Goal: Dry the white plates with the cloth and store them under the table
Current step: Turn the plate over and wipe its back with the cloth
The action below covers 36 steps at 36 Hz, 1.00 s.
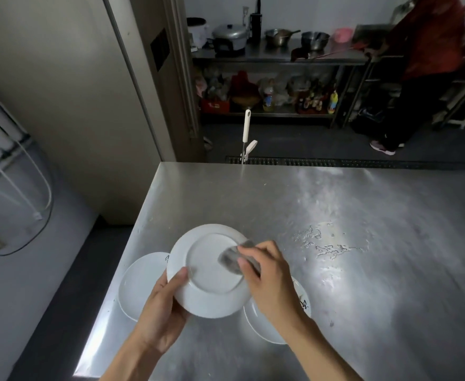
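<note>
— Lower left of the frame?
— White plate [140, 284] flat on the tabletop [363, 243]. Next, left hand [165, 312] gripping the rim of an upturned plate [209, 273], thumb on top.
— Centre, then right?
— Grey cloth [232, 259] pressed on its underside, pinched by curled fingers [249, 254] of right hand [267, 273]. Third plate [270, 328] under the wrist.

Steel bench [336, 215], wet patches; beyond it, floor drain grate [336, 162], steel shelving [278, 59] with pots; beige wall [60, 92] left.

Pretty clearly a commercial kitchen: big stainless steel surface [336, 215], metal shelving [278, 59] loaded with pots [230, 37] and bowls [315, 39], sauce bottles [312, 101] underneath, floor drain grate [336, 161].
</note>
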{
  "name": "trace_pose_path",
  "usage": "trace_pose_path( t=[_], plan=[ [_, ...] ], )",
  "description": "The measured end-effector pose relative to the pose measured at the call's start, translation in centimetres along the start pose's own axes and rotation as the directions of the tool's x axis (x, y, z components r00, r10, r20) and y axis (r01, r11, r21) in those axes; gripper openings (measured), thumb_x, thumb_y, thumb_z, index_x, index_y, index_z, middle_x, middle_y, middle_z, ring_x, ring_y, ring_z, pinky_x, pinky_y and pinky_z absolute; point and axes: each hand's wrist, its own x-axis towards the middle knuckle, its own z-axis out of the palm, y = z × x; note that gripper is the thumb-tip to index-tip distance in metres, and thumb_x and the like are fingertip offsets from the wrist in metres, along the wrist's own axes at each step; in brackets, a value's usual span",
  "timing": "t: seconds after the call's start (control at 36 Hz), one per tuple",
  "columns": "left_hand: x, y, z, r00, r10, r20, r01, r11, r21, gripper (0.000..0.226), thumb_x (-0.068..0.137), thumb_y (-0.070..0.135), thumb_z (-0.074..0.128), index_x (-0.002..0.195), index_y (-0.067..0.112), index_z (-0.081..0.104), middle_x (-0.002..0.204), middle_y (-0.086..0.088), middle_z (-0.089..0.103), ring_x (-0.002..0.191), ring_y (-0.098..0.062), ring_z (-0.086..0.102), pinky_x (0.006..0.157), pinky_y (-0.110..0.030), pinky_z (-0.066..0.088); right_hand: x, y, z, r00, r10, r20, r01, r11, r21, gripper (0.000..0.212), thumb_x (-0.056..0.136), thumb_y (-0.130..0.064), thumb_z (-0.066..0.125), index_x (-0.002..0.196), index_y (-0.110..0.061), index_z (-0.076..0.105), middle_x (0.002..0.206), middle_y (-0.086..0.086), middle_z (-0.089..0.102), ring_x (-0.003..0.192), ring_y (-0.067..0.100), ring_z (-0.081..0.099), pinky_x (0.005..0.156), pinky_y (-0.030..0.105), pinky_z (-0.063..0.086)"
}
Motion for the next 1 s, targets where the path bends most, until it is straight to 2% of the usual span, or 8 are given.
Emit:
trace_pose_path(
  t=[0.06,0.19,0.28,0.5,0.69,0.78,0.89,1.0],
  plan=[
    [0.0,-0.4,0.1,0.999,0.021,-0.038,-0.022,0.999,-0.030,0.042,0.095,0.025,0.063,0.137,0.020,0.067,0.135,-0.014,0.070,0.118,-0.028,0.069,0.105,-0.055,0.055,0.2,-0.1,0.3,1.000,-0.001,0.017,0.000,1.000,0.016,0.020,0.096,-0.012,0.068,0.114,-0.017,0.075,0.101,-0.010,0.051,0.092,-0.005,0.057,0.086,0.004,0.038],
    [0.2,-0.5,0.4,0.994,0.072,-0.077,-0.081,0.990,-0.119,0.040,0.094,0.023,0.065,0.134,0.018,0.069,0.135,-0.013,0.070,0.118,-0.026,0.071,0.096,-0.042,0.060,2.7,-0.6,0.9,0.996,0.061,-0.061,-0.061,0.998,0.010,0.016,0.095,-0.007,0.068,0.109,-0.013,0.075,0.102,-0.002,0.055,0.091,0.005,0.060,0.086,0.008,0.039],
    [0.7,0.6,0.6,0.986,0.112,-0.126,-0.136,0.971,-0.198,0.046,0.095,0.025,0.063,0.141,0.018,0.062,0.137,-0.014,0.069,0.118,-0.027,0.072,0.093,-0.039,0.062,0.4,-1.0,1.4,0.995,-0.094,0.014,0.093,0.994,0.049,0.014,0.094,-0.009,0.068,0.108,-0.013,0.072,0.106,-0.006,0.054,0.099,-0.008,0.056,0.089,0.007,0.040],
    [-0.3,0.1,3.2,0.991,0.111,-0.080,-0.121,0.985,-0.127,0.035,0.107,0.024,0.052,0.134,0.006,0.066,0.131,-0.024,0.070,0.118,-0.031,0.071,0.100,-0.040,0.057,1.2,-3.6,3.4,0.915,-0.376,0.145,0.376,0.926,0.027,0.021,0.098,-0.009,0.064,0.118,-0.007,0.072,0.105,0.006,0.061,0.103,0.019,0.063,0.094,0.028,0.052],
    [-1.1,-0.7,2.9,0.998,0.053,-0.017,-0.053,0.997,-0.056,0.045,0.094,0.027,0.064,0.135,0.012,0.067,0.131,-0.015,0.073,0.117,-0.027,0.072,0.082,-0.036,0.064,5.5,-2.5,2.4,0.955,-0.272,0.120,0.282,0.956,-0.076,0.021,0.094,-0.006,0.065,0.111,-0.012,0.075,0.099,0.008,0.062,0.094,0.030,0.065,0.084,0.046,0.054],
    [-1.5,-0.9,2.1,0.999,0.029,-0.034,-0.031,0.997,-0.071,0.047,0.090,0.026,0.066,0.135,0.013,0.067,0.130,-0.014,0.073,0.113,-0.026,0.074,0.078,-0.035,0.064,6.3,-0.2,1.1,0.993,-0.085,0.084,0.095,0.988,-0.122,0.021,0.098,-0.007,0.061,0.113,-0.012,0.074,0.103,0.008,0.060,0.098,0.029,0.063,0.090,0.042,0.051],
    [-1.2,-0.6,1.2,0.994,0.040,-0.104,-0.050,0.994,-0.096,0.048,0.091,0.026,0.066,0.138,0.016,0.065,0.134,-0.011,0.072,0.125,-0.030,0.067,0.095,-0.042,0.062,3.7,2.6,0.3,0.975,0.157,0.155,-0.143,0.985,-0.096,0.018,0.099,-0.002,0.055,0.108,-0.006,0.070,0.108,0.007,0.054,0.097,0.028,0.063,0.091,0.040,0.049],
    [-0.7,-0.4,1.4,0.988,0.052,-0.148,-0.069,0.991,-0.114,0.039,0.102,0.022,0.060,0.140,0.016,0.062,0.134,-0.009,0.072,0.129,-0.028,0.065,0.113,-0.051,0.048,-0.4,3.3,0.5,0.968,0.031,0.249,-0.026,0.999,-0.023,0.046,0.083,-0.001,0.053,0.124,-0.023,0.060,0.124,-0.007,0.037,0.103,-0.001,0.055,0.086,0.023,0.051]
  ],
)
